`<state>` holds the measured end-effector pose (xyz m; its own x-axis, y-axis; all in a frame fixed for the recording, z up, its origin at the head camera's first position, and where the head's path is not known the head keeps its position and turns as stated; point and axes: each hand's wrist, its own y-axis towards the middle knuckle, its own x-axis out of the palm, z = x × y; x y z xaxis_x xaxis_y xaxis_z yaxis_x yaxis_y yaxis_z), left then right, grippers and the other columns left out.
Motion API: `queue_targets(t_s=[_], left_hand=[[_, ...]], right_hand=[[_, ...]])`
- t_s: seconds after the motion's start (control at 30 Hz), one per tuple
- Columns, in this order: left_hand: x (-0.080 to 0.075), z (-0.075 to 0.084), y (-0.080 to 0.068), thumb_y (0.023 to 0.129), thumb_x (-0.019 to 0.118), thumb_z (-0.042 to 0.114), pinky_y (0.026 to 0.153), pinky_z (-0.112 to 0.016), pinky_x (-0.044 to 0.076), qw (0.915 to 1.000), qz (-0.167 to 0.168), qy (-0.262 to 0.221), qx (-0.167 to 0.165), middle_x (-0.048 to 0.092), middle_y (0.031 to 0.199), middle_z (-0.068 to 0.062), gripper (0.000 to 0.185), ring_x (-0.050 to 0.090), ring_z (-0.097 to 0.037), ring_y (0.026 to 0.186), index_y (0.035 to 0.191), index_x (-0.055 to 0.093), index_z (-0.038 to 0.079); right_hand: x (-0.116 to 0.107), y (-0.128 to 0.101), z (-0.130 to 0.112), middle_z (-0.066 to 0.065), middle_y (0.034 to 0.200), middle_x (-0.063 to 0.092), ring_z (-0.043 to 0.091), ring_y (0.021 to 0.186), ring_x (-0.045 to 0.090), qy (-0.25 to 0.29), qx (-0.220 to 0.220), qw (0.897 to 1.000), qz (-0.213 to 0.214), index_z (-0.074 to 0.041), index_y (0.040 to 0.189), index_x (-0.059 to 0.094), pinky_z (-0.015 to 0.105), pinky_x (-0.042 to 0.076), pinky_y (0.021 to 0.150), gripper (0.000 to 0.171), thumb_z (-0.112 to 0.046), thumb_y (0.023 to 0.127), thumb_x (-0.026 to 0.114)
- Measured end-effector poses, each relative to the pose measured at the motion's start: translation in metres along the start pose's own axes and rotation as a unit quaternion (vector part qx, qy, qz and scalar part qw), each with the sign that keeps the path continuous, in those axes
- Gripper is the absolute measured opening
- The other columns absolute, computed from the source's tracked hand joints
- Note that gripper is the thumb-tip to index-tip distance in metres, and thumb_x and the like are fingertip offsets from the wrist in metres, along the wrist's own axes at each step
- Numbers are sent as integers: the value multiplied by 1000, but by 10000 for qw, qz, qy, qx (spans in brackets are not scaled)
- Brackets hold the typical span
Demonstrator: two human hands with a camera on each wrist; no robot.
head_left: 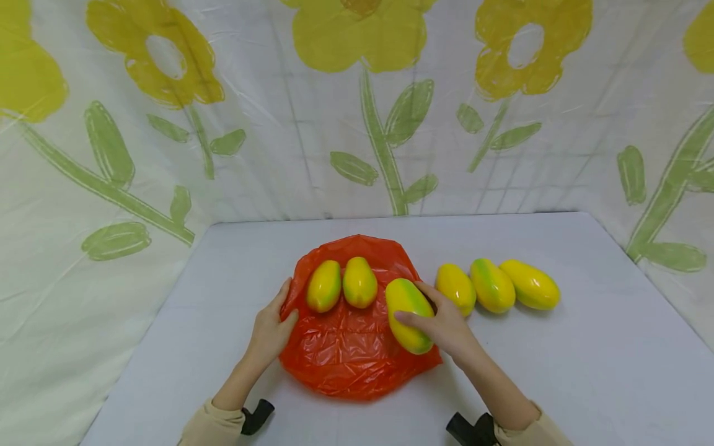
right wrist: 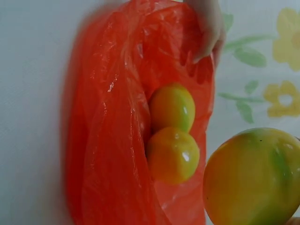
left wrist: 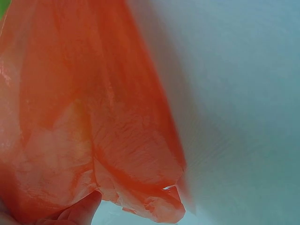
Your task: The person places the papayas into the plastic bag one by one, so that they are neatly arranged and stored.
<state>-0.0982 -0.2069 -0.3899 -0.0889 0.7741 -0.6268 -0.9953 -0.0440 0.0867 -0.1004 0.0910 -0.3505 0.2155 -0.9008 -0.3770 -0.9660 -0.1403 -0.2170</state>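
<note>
The right hand [head_left: 446, 328] is gripping a mango [head_left: 409, 314], fingers and thumb curling round its right side and lower end, so the fruit is lying just left of the palm and partly under the fingertips. That mango is sitting on the right edge of an orange bag [head_left: 346, 353], which is lying flat and crumpled on the table [head_left: 586, 371]; in the right wrist view the same mango [right wrist: 253, 178] is filling the lower right corner, with the bag [right wrist: 108, 140] spreading beyond it. The left hand [head_left: 273, 328] is resting on the bag's left edge, fingers fairly straight and pointing away from the person, pressing the plastic down; the left wrist view is showing only a fingertip [left wrist: 84, 211] against the bag [left wrist: 93, 117], so whether any plastic is being pinched cannot be told. Two mangoes are lying side by side on the bag's far half, one to the left [head_left: 324, 285] and one to the right [head_left: 359, 282], just beyond the left hand's fingertips and apart from the held fruit. Three more are lying in a row on the bare table to the right of the bag: the nearest [head_left: 455, 288] just beside the right hand's knuckles, the middle one [head_left: 493, 285], and the farthest [head_left: 530, 284]. That is making six mangoes in all, one bag, and two hands. A flowered cloth [head_left: 357, 105] is hanging behind the table.
</note>
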Motion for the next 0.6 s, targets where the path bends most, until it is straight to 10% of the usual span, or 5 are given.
queue_targets(t_s=[0.6], left_hand=[[1,-2,-1,93,50,-3,103,-53,39,9998,64,-53,166,39,145,-27,59,43,-43,130,149,31,-4]], right_hand=[[11,25,0,21,141,46,36,118,47,-199,96,9997,107,-5,150,35,54,46,97,81,-38,85,72]])
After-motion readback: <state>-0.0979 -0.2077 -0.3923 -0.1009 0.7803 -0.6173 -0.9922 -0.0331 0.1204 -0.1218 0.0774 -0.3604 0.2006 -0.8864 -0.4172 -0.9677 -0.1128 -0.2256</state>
